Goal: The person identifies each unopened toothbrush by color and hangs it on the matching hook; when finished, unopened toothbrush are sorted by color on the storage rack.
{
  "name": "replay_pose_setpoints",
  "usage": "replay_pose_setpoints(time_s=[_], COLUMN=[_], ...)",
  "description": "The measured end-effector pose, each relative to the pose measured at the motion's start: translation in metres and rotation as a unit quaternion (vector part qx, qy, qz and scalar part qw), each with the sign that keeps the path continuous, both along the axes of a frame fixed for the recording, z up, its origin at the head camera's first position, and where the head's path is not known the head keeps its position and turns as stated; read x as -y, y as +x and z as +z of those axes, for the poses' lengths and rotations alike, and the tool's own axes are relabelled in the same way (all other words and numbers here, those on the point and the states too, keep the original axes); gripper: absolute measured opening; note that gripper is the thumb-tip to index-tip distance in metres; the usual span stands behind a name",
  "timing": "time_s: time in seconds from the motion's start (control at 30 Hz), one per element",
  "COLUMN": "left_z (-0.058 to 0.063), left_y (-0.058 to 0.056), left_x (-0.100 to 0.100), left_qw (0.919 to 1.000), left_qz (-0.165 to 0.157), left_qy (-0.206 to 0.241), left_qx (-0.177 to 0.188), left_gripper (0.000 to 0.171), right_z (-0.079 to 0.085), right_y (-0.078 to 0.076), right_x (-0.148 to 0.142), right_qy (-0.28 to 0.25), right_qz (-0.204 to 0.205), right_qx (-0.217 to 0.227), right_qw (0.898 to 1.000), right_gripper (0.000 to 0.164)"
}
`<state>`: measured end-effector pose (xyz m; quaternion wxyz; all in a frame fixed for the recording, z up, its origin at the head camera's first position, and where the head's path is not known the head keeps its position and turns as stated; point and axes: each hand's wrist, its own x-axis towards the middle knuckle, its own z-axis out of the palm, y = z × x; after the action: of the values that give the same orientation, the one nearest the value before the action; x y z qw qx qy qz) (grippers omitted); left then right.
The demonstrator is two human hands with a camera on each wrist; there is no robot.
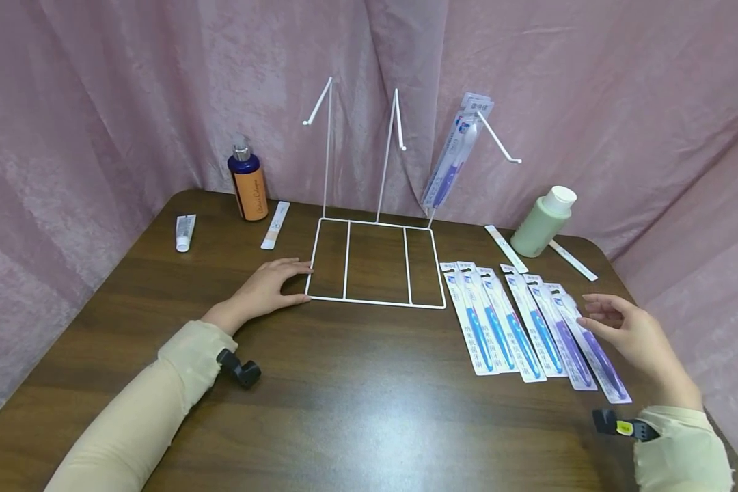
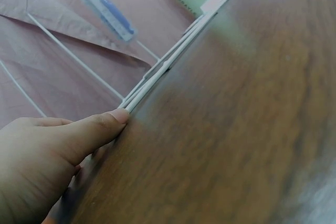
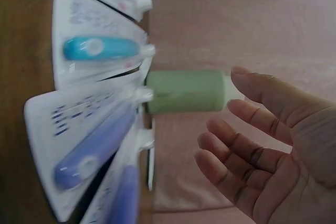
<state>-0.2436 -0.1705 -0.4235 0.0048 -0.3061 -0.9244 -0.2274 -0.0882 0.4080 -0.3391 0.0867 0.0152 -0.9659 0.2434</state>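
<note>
A white wire display rack (image 1: 376,301) with three upright hooks stands at the table's middle. My left hand (image 1: 269,287) rests at its left side, thumb tip on the front left corner and fingertips against the side wire. In the left wrist view the thumb (image 2: 100,132) presses that corner. Packaged toothbrushes (image 1: 458,140) hang from the right hook. More packaged toothbrushes (image 1: 531,321), blue ones and purple ones, lie fanned right of the rack. Just above the rightmost purple one hovers my right hand (image 1: 636,338), fingers loosely bent and holding nothing; the right wrist view shows its palm (image 3: 268,171).
At the back left stand a dark blue pump bottle with an orange label (image 1: 250,188) and a small white tube (image 1: 185,233). A green bottle (image 1: 542,224) is at the back right. Flat white strips (image 1: 275,225) lie near both bottles. A pink curtain (image 1: 160,102) hangs behind the table.
</note>
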Motion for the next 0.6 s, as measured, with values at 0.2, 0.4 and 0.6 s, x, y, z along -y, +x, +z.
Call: replay_pose_setpoints(time_s=[0.2, 0.4, 0.6], left_z=[-0.004, -0.004, -0.002], left_y=[-0.001, -0.001, -0.001], left_x=[-0.004, -0.002, -0.002], left_qw=[1.0, 0.9999, 0.9998], left_qz=[-0.004, 0.003, 0.009], left_qy=[0.001, 0.001, 0.0], left_qx=[-0.001, 0.014, 0.018], left_gripper=[0.06, 0.06, 0.06], right_z=[-0.02, -0.036, -0.051], right_y=[0.006, 0.002, -0.002], right_x=[-0.013, -0.025, -0.035], right_qy=[-0.002, 0.017, 0.041], right_qz=[-0.021, -0.049, -0.071], right_qx=[0.016, 0.027, 0.038], right_qw=[1.0, 0.998, 0.996], right_gripper=[0.047, 0.047, 0.047])
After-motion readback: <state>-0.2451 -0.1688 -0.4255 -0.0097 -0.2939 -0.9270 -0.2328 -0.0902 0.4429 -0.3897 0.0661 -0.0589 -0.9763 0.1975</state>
